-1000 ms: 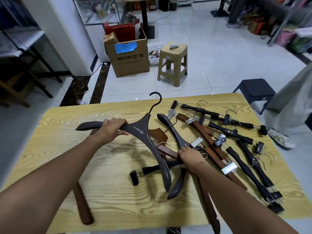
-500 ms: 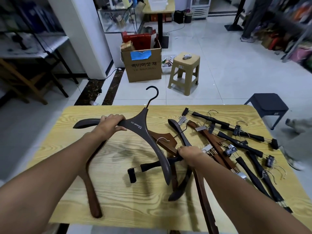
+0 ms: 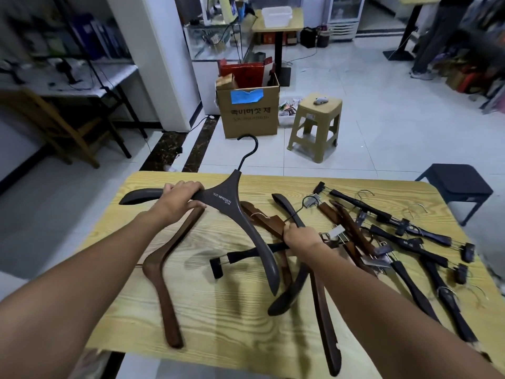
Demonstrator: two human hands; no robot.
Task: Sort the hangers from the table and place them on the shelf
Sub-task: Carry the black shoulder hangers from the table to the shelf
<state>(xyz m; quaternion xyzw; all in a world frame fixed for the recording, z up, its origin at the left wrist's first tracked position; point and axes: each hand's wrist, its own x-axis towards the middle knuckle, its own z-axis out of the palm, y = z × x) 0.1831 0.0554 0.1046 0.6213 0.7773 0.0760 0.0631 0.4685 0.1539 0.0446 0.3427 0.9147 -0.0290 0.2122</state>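
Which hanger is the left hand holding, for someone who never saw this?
Find the yellow wood-grain table, then the left hand near its far edge. It grips a dark grey coat hanger, the only one bearing white lettering.

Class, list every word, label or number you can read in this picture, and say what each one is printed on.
"XUZI IMPRESSION" (first word uncertain): on the dark hanger held by the left hand; the tiny line beneath it is unreadable.
Large Korean-script print on the cardboard box: too blurred to transcribe, and so is the smaller line below it.
Sticker on the tan stool: too small to read.
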